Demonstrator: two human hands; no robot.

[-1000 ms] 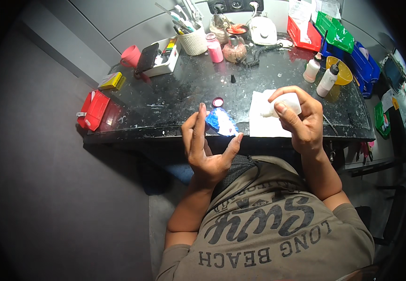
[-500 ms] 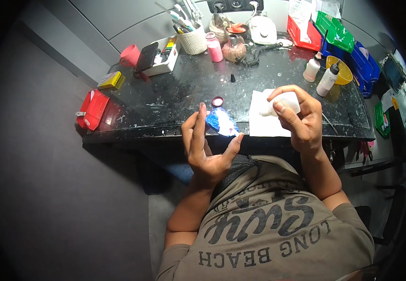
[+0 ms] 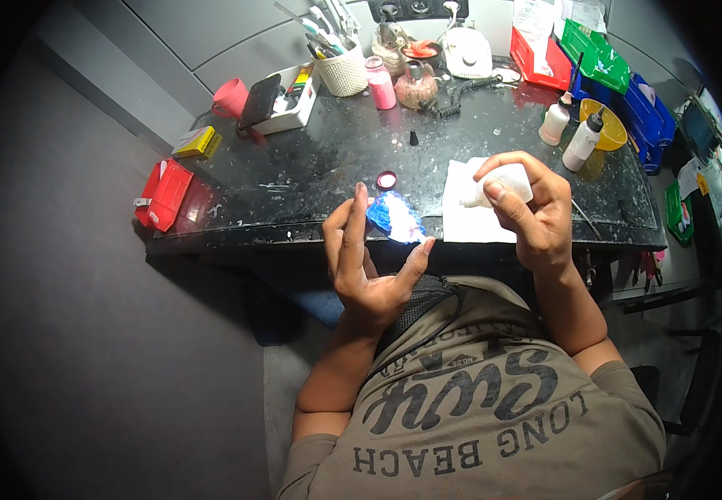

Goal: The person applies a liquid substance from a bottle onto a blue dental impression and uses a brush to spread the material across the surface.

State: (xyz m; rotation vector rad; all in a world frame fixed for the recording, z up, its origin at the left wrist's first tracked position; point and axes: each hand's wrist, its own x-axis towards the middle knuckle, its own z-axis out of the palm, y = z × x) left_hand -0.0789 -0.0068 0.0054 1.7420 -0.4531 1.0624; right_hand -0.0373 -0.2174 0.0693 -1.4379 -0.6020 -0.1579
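Observation:
Between the thumb and fingers of my left hand [image 3: 369, 271] is a small blue-and-white lump [image 3: 396, 218], held up at the bench's front edge. Its white part is so brightly lit that the detail washes out, and I cannot tell its exact kind. My right hand [image 3: 542, 208] is closed round a small white bottle [image 3: 511, 179], tilted with its narrow end pointing left toward the lump. A gap separates the two. Beneath the bottle lies a white paper sheet [image 3: 469, 223]. Just beyond the lump a small dark-red round cap [image 3: 387, 180] rests on the bench.
On the black, stained bench [image 3: 294, 183] stand a pink jar [image 3: 381, 83], a brush pot [image 3: 344, 73] and a white tray [image 3: 296, 112]. Two dropper bottles [image 3: 579, 143] and a yellow bowl [image 3: 607, 127] are at right. A red pouch [image 3: 165, 196] hangs over the left edge.
My right hand and the white bottle have shifted very slightly left. My left hand and the blue-and-white lump look unchanged.

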